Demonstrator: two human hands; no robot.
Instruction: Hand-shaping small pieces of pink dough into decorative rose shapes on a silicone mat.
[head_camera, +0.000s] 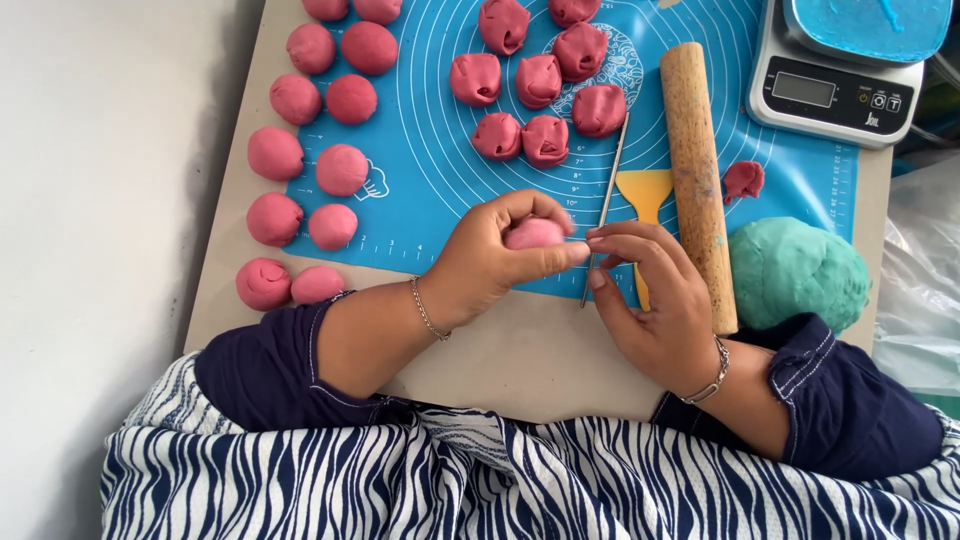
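My left hand (495, 262) is curled around a pink dough piece (536, 234), held just above the near edge of the blue silicone mat (440, 190). My right hand (655, 300) is beside it, with its fingertips pinching at the dough's right side. Several smooth pink dough balls (342, 170) lie in two columns on the left of the mat. Several folded pink dough parcels (545, 140) sit in the mat's middle.
A wooden rolling pin (697, 170) lies upright on the mat to the right, with a thin metal rod (607, 205) and a yellow scraper (645, 192) beside it. A teal dough lump (797, 272), a small pink scrap (743, 180) and a kitchen scale (835, 92) are at the right.
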